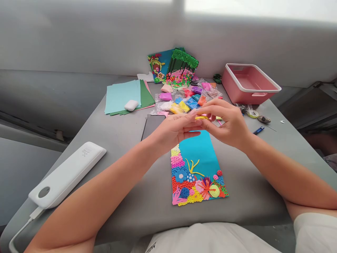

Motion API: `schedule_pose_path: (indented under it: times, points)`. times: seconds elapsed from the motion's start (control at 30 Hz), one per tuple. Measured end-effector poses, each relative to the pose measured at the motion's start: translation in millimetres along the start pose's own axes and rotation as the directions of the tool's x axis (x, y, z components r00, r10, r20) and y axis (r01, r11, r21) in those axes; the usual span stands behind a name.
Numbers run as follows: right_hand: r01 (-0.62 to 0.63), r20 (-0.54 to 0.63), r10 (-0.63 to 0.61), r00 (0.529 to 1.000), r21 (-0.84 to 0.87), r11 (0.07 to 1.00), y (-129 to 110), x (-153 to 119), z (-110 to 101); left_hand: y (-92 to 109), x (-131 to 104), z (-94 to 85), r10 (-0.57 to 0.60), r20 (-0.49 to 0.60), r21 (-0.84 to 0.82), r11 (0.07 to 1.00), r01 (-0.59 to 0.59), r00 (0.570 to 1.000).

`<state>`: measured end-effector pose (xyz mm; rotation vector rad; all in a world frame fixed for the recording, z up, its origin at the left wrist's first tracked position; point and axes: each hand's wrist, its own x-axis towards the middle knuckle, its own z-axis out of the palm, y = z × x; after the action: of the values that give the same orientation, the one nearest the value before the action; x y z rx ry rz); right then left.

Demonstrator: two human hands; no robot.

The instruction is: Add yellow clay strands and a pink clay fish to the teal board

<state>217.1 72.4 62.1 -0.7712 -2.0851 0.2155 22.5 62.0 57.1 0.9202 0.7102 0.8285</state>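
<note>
Right hand (228, 121) pinches yellow clay (201, 117) — power bank (68, 175) ("35W").

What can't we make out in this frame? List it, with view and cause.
All head view:
- Yellow piece: full shape, mostly covered by fingers of the left hand and right hand.
- Blue card: top edge, behind the hands.
- Dark flat object: right end, behind the left hand; identity unclear.
- Bags: exact count, they overlap.
- White cable: far end, cut off by the bottom edge.
</note>
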Motion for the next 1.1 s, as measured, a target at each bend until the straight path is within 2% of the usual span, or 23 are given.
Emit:
schedule_pose_path:
  times: [0.1,0.3,0.4,0.5,0.57,0.67,0.73,0.8,0.9,0.97,1.1]
  points:
    - [-0.017,0.059,0.016,0.998,0.017,1.0,-0.2,-0.6,-0.3,-1.2,0.0,-1.2,0.012,-0.02,0.038,0.999,-0.011,1.0]
    - [0.123,-0.059,-0.125,0.99,-0.04,0.992,0.5,-2.8,-1.0,-0.5,3.3,-3.7,-0.031,0.023,0.003,1.0,0.031,0.999]
    - [0.119,-0.089,-0.12,0.989,-0.009,0.993,-1.6,-2.7,-2.6,-0.4,4.0,-4.2,-0.013,0.013,0.004,1.0,0.013,1.0]
    - [0.058,-0.108,-0.06,0.992,-0.016,0.998,-3.0,-0.7,-6.6,-0.8,3.4,-5.1,0.05,-0.014,0.056,0.997,-0.049,0.999]
    - [-0.028,-0.149,0.025,0.989,-0.022,0.999,-0.9,1.8,-10.7,-0.7,2.7,-5.7,0.073,-0.027,0.067,0.995,-0.071,0.997]
    - [-0.155,-0.266,0.157,0.951,0.029,0.988,6.6,5.9,-15.9,0.2,1.7,-5.4,0.058,-0.031,0.022,0.998,-0.058,0.998]
    - [-0.192,-0.297,0.201,0.934,0.058,0.98,11.1,7.0,-15.3,0.7,1.2,-3.7,0.018,-0.014,-0.023,1.0,-0.018,1.0]
    - [-0.202,-0.258,0.212,0.943,0.062,0.977,12.2,5.4,-9.6,0.6,0.9,-1.0,-0.022,0.026,-0.063,0.998,0.024,0.999]
    - [-0.2,-0.137,0.207,0.969,0.061,0.978,8.2,-1.1,5.0,-0.7,0.5,2.3,-0.025,0.041,-0.082,0.996,0.028,0.999]
    - [-0.189,-0.085,0.192,0.978,0.049,0.981,4.9,-5.4,13.4,-2.3,0.5,2.1,0.004,0.006,-0.004,1.0,-0.004,1.0]
    - [-0.098,-0.097,0.1,0.99,0.024,0.995,4.2,-8.3,16.5,-5.7,2.6,-4.5,0.058,-0.043,0.215,0.976,-0.047,0.997]
